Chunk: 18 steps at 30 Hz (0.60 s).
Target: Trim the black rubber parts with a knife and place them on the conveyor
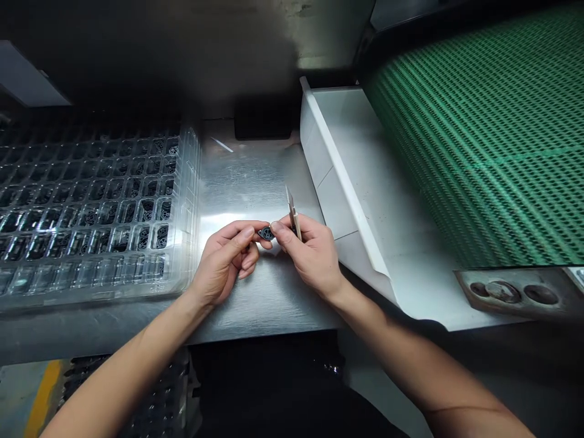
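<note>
Pinching a small dark round part between them, left hand and right hand meet fingertip to fingertip.

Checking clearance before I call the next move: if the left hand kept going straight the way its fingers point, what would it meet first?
The left hand points right, toward the small dark round part pinched between both hands. Past the part it would meet the right hand's fingertips, which also hold a thin blade tool. Depth looks matched, though one view cannot confirm it.
</note>
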### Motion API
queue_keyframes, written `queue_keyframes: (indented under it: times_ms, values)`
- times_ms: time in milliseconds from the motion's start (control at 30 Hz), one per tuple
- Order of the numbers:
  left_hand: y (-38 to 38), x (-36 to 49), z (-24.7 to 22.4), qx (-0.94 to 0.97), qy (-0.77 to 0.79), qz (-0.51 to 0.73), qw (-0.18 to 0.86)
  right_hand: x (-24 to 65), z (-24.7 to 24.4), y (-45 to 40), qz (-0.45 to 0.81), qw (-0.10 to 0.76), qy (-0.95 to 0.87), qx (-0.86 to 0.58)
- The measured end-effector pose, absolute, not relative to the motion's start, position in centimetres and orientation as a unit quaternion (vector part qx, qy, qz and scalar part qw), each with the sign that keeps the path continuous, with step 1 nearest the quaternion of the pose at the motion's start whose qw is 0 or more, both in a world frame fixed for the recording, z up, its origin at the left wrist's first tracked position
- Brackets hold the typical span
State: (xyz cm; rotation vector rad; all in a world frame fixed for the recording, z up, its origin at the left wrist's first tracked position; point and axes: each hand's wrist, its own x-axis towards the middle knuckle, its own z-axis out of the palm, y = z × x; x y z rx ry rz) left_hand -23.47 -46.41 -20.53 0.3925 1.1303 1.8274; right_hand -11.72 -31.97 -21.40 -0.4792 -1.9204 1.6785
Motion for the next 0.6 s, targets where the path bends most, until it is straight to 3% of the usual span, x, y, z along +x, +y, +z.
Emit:
queue_keyframes:
  times_ms: [400,600]
  values:
    - [-46.66,-23.52,-20.50,0.132,0.408,0.708,0.560,-11.78,-20.48,-31.99,0.701,0.252,-0.641,-0.184]
    - [-46.44,-23.33,-20.70,0.136,0.430,0.724,0.521,-11.79,-20.46,-31.97,0.664,0.277,-0.672,-0.176]
